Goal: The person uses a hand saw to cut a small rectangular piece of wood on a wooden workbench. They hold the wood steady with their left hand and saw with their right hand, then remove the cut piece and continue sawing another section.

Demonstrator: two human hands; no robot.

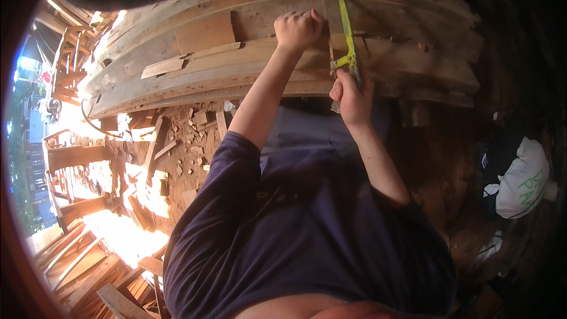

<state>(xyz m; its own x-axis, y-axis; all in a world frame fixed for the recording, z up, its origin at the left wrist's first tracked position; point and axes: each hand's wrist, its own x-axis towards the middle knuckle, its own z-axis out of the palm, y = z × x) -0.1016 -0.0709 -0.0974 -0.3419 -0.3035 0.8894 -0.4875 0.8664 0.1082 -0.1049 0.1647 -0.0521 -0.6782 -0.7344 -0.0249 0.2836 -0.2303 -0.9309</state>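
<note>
A stack of long curved wooden planks (177, 77) runs across the top of the head view. My left hand (298, 29) is a closed fist pressed down on the planks. My right hand (351, 94) grips the lower end of a yellow-green frame saw (345, 18), which stands upright across the planks just right of my left hand. The thin blade (323, 12) runs beside the frame and meets the wood between my hands. My dark blue shirt (307, 224) fills the lower middle.
Short board offcuts (204, 32) lie on the planks at left. Wood chips and scraps (198, 133) litter the dirt floor below. Timber pieces (82, 260) are piled at lower left. A white bag (522, 180) sits at right in shadow.
</note>
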